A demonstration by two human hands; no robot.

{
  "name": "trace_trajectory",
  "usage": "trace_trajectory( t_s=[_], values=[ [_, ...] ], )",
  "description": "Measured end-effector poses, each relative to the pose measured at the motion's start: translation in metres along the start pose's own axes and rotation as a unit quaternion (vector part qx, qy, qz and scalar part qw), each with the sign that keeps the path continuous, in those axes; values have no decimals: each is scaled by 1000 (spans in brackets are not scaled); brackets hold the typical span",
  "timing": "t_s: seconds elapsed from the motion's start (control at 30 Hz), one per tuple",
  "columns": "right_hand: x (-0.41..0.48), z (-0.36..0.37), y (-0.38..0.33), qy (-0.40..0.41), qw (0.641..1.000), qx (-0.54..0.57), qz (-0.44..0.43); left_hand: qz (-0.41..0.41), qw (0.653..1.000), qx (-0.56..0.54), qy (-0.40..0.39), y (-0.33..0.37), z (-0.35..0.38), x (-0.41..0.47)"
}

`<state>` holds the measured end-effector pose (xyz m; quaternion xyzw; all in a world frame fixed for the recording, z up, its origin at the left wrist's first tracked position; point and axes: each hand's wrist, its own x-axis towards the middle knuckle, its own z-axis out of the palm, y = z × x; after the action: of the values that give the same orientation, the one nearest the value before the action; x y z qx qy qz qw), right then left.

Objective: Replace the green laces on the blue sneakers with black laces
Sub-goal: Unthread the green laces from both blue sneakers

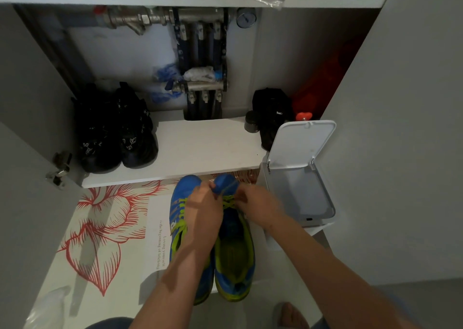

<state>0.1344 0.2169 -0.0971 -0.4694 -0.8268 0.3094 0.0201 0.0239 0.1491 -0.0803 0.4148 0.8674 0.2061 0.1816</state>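
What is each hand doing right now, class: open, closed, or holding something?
Left hand: pinches the green lace near the toe of the sneaker.
Right hand: pinches the same green lace.

Two blue sneakers (179, 203) (235, 253), two black shoes (97, 138) (136, 133), one bin (299, 191), two hands (204, 203) (258, 206).

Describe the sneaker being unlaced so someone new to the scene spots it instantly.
Below the white cabinet shelf, two blue sneakers stand side by side on a floral mat. Pick the sneaker nearer the open-lidded white bin; the left hand and right hand pinch its green laces near the toe, unlike its neighbour.
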Motion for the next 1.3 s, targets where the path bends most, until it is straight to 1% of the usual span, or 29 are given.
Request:
trace_trajectory(
  t_s=[0.03,0.1,0.13,0.2,0.23,0.3,0.4,0.47,0.57,0.67,0.73,0.8,0.87,0.9,0.97,1.0,1.03,1.07,1.1,1.13,1.17,1.2,1.23,1.3],
  values=[
    [1,3,-1,8,1000,-1,-23,17,998,65,15,-3,1,1],
    [2,12,-4,0,998,-30,-47,35,992,105,65,-4,-4,3],
    [2,16,-6,1,997,-54,-51,48,992,102,54,-4,-4,5],
    [4,22,-9,28,995,-83,-58,52,995,78,-15,-2,-5,3],
    [6,24,-11,51,994,-79,-57,56,993,96,-46,-1,-4,-1],
    [10,24,-14,88,993,-61,-39,58,985,141,-85,-1,-3,-8],
    [12,25,-14,84,994,-74,-19,53,982,142,-109,-5,-2,-6],
    [12,27,-13,71,994,-75,-26,39,980,142,-134,-7,-2,-3],
    [11,30,-11,72,992,-97,-35,24,978,123,-165,-7,-1,-4],
    [11,34,-10,67,987,-140,-35,25,980,102,-170,-8,1,-4],
    [11,37,-10,72,986,-146,-31,28,980,99,-168,-9,1,-4],
    [13,37,-10,91,989,-114,-15,34,982,102,-156,-9,-1,-5],
    [15,35,-5,135,990,-17,45,40,981,106,-157,-9,-3,-5],
    [16,32,-1,154,982,61,90,41,981,106,-158,-9,-3,-5],
    [16,27,4,163,945,227,171,35,983,101,-150,-9,-5,-7],
    [16,25,5,163,930,268,191,25,985,93,-144,-9,-5,-8],
    [16,23,5,154,931,271,191,13,986,85,-140,-8,-5,-9],
    [16,20,3,139,947,236,169,5,987,82,-137,-8,-5,-9],
    [17,19,1,124,968,175,131,2,986,87,-139,-7,-5,-9],
    [17,19,-1,109,986,99,82,1,985,94,-145,-7,-5,-8],
    [16,20,-4,98,995,18,28,1,984,97,-149,-7,-5,-7],
    [15,21,-5,94,994,-53,-17,3,984,97,-151,-8,-4,-7],
    [14,23,-6,88,990,-103,-44,9,983,95,-155,-9,-3,-5],
    [13,27,-6,80,984,-148,-56,20,983,93,-157,-10,-2,-5]
  ],
)
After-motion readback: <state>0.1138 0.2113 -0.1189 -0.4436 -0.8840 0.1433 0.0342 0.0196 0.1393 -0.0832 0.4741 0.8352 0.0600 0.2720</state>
